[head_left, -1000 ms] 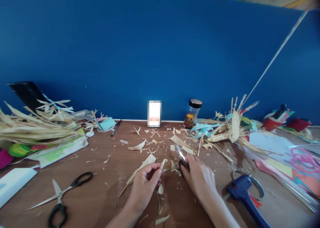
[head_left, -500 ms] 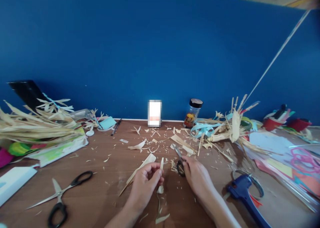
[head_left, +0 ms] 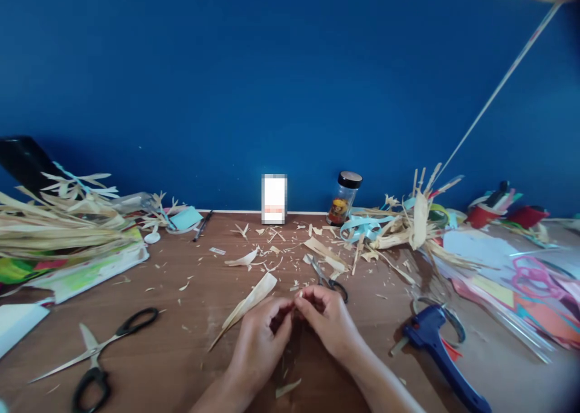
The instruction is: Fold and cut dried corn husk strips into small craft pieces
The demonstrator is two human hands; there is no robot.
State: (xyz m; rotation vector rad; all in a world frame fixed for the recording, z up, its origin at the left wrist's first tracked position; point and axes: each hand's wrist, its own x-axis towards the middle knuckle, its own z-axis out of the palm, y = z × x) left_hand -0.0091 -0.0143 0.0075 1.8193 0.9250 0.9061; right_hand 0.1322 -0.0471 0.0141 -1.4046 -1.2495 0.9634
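Note:
My left hand [head_left: 263, 334] and my right hand [head_left: 331, 323] meet over the middle of the table, fingertips pinched together. Between them is a narrow strip of dried corn husk [head_left: 299, 294]; only a small pale tip shows, and the fingers hide the rest. Just beyond my right hand lies a small pair of scissors [head_left: 322, 276] with dark handles, partly hidden by that hand. A longer pointed piece of husk [head_left: 254, 299] rests on the table beyond my left hand.
Large black-handled scissors [head_left: 94, 354] lie open at left. A blue glue gun [head_left: 432, 334] and tape ring sit at right. Husk bundles [head_left: 54, 225], a lidded jar [head_left: 343, 198], a blurred white rectangle [head_left: 274, 199], ribbon [head_left: 362, 227] and papers line the back. Husk scraps litter the table [head_left: 181, 316].
My right hand has left the small scissors on the table and moved left to join my left hand at the husk strip. The view has shifted slightly.

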